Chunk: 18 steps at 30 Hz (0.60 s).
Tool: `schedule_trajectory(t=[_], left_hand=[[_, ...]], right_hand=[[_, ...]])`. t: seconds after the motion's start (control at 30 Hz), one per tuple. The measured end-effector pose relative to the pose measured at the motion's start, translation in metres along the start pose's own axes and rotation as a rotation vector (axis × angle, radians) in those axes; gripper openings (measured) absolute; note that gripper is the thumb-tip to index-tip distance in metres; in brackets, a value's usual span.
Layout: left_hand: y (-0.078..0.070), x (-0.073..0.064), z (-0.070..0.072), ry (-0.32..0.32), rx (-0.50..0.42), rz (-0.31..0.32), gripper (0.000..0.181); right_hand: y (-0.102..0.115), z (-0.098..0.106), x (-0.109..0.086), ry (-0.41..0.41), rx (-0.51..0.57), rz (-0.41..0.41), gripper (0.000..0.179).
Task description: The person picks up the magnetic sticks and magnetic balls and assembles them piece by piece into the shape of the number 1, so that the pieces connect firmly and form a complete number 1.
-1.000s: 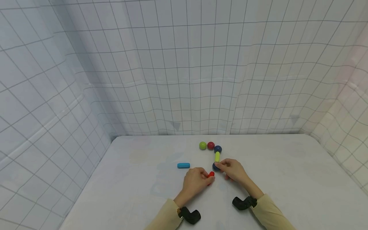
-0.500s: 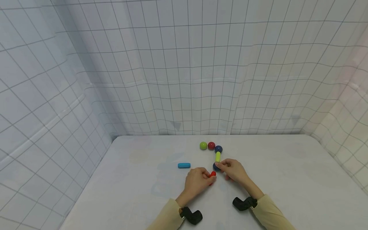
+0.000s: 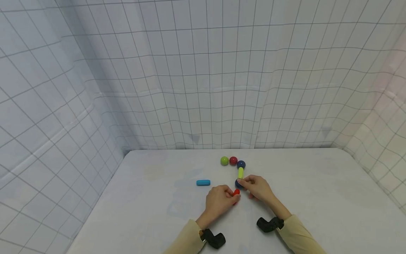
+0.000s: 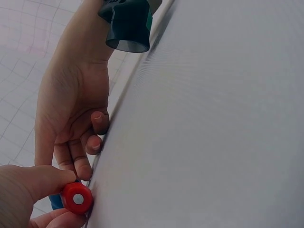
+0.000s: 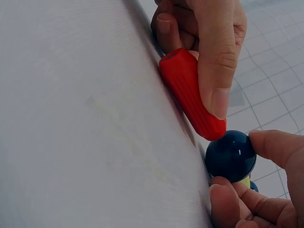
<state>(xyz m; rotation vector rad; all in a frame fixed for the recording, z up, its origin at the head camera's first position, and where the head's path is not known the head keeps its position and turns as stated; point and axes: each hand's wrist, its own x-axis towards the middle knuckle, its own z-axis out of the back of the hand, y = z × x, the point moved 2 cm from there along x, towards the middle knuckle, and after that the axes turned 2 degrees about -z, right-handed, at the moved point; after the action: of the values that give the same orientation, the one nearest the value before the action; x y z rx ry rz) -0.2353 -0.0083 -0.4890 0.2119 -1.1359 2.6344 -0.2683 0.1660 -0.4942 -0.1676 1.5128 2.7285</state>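
My left hand (image 3: 219,200) pinches a red ridged rod (image 5: 187,90) between thumb and fingers; a small metal dot shows on its end in the left wrist view. One end of that rod sits right at a dark blue ball (image 5: 228,156). Thumb and fingers of my right hand (image 3: 258,186) hold this ball from the side. From the ball, a yellow-green rod (image 3: 240,173) runs away to a second dark blue ball (image 3: 241,164). A dark red ball (image 3: 233,161) and a green ball (image 3: 224,161) line up to the left of it.
A light blue rod (image 3: 203,182) lies on the white table (image 3: 142,204), beyond and left of my left hand. White gridded curtains (image 3: 215,88) enclose the table at the back and sides. Each wrist wears a black camera mount.
My left hand has shifted slightly to the right, bringing the red rod closer to the near blue ball. My right hand stays in place on the ball.
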Motion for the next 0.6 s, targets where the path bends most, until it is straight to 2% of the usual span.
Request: schedule_trajectory(t=[0.6], left_hand=[[-0.0008, -0.0021, -0.0046, -0.027, 0.056, 0.030, 0.024]], right_hand=[[0.0016, 0.0000, -0.0004, -0.003, -0.010, -0.010, 0.040]])
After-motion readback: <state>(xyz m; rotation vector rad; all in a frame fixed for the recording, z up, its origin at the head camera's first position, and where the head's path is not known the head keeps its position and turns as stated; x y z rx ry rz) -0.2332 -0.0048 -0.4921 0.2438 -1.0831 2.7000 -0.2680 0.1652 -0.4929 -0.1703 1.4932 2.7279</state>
